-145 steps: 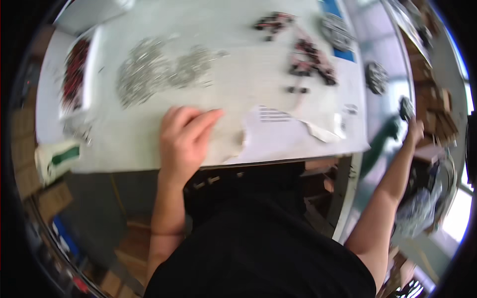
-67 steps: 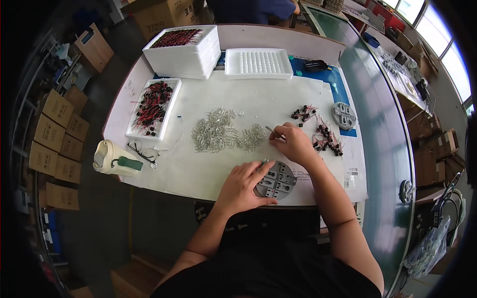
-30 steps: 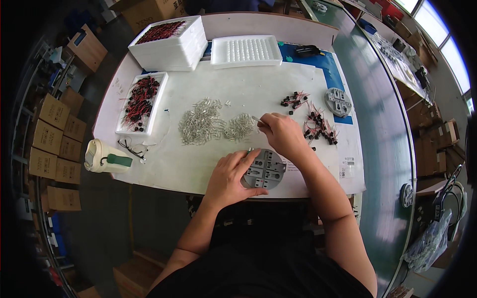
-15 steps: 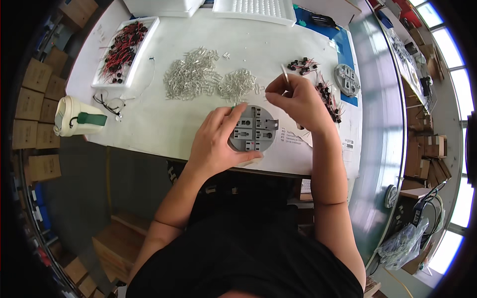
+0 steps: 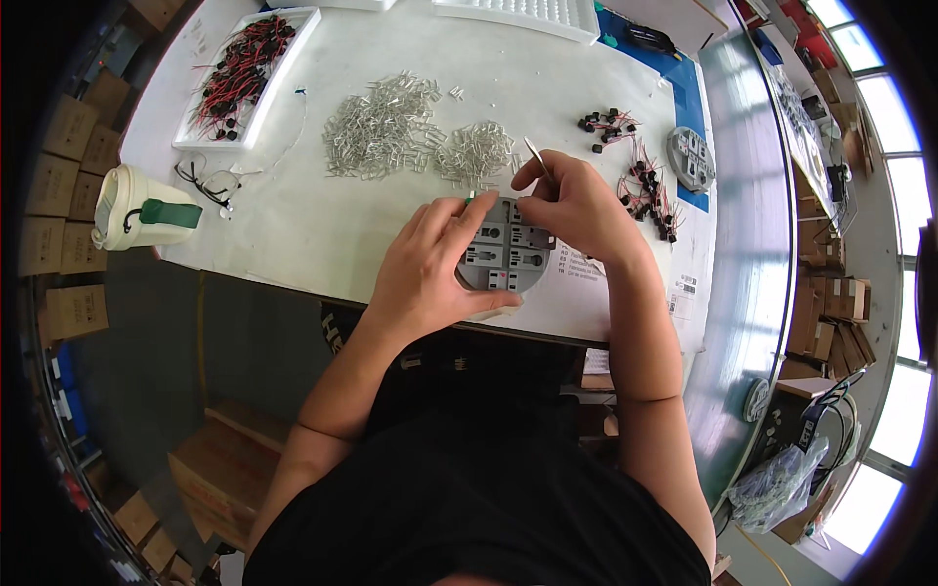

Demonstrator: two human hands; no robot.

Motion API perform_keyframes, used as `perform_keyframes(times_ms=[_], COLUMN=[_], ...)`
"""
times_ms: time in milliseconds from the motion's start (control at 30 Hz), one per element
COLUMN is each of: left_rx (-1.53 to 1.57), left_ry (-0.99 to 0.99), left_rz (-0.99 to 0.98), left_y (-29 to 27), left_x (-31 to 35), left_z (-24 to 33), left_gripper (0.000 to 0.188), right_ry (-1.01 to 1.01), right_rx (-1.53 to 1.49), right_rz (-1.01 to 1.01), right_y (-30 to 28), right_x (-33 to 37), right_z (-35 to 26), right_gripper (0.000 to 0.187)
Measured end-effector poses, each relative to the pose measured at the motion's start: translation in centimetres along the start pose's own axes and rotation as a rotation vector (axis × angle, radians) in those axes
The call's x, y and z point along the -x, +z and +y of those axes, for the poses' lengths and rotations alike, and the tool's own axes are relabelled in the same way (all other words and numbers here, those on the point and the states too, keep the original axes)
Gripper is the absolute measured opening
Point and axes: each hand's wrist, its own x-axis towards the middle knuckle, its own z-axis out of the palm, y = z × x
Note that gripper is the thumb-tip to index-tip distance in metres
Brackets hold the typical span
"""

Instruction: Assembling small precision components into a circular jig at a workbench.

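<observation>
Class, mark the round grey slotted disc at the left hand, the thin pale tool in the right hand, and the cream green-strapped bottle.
Round grey slotted disc (image 5: 503,256): head view, centre of face.
Thin pale tool (image 5: 534,153): head view, exposed shaft.
Cream bottle (image 5: 145,191): head view, side.

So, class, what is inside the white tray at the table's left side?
Tangled black components with red wires are heaped in the white tray; whatever they cover underneath cannot be seen.

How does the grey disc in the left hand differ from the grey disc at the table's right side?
The held disc is gripped by the left hand; the right-side disc is untouched.
The held disc lies near the front edge of the table; the right-side disc lies farther back, on a blue strip.
Both are round and grey.
</observation>
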Motion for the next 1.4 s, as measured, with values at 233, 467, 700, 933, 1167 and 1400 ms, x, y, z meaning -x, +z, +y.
perform_keyframes(times_ms=[233,467,700,933,1167,1400], left_rx=[-0.013,-0.013,-0.003,0.010,0.040,0.166], left_ry=[0.017,0.003,0.006,-0.004,-0.016,0.025], left_rz=[0.000,-0.009,-0.012,-0.029,-0.032,0.115], left_y=[0.1,-0.2,0.0,0.0,-0.3,-0.9], left_x=[-0.1,0.0,-0.1,-0.2,-0.5,-0.7], left_z=[-0.1,-0.1,-0.1,-0.2,0.1,-0.9], left_gripper=[0.109,0.110,0.112,0.113,0.108,0.068], right_ry=[-0.003,-0.030,0.018,0.067,0.028,-0.055], right_rx=[0.103,0.008,0.112,0.058,0.121,-0.256], right_rz=[0.033,0.028,-0.004,-0.083,-0.053,0.259], right_y=[0.3,-1.3,-0.1,-0.6,-0.6,-4.0], right_x=[-0.1,0.2,0.2,-0.7,-0.8,4.0], right_z=[-0.1,1.2,0.7,1.9,1.6,0.9], right_gripper=[0.028,0.023,0.032,0.040,0.036,0.026])
